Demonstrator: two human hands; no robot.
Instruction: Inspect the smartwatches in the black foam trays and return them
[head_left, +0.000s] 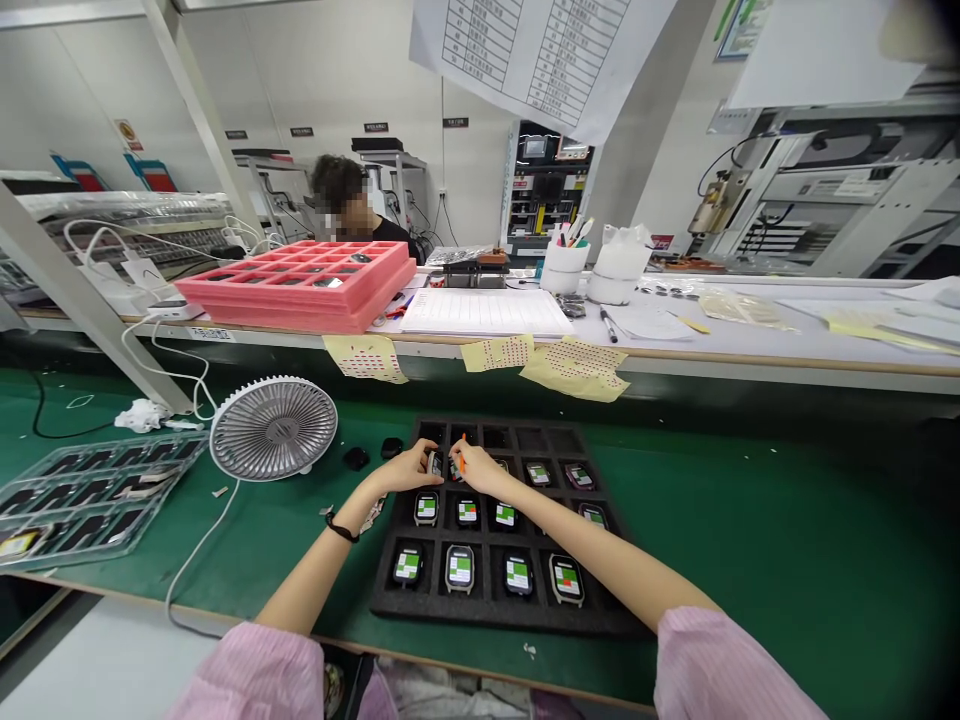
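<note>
A black foam tray (480, 622) stands on the green bench with several smartwatches in its compartments, their screens lit green and white. One lit smartwatch (460, 568) sits in the front row. At the tray's back left, my left hand (411, 468) pinches a smartwatch (435, 463) that is tilted on its side. Close beside it, my right hand (480, 470) has its fingers closed round a thin orange pen-like tool (463, 453). The tool's tip is too small to make out, and my fingers partly cover it.
Left of the tray stand a round grey fan (274, 428) and a clear plastic tray (97, 495) of dark parts. Two small black pieces (355, 458) lie nearby. The shelf above bears pink foam trays (300, 290), paper sheets (487, 312) and a pen cup (564, 268). A person (352, 205) sits beyond.
</note>
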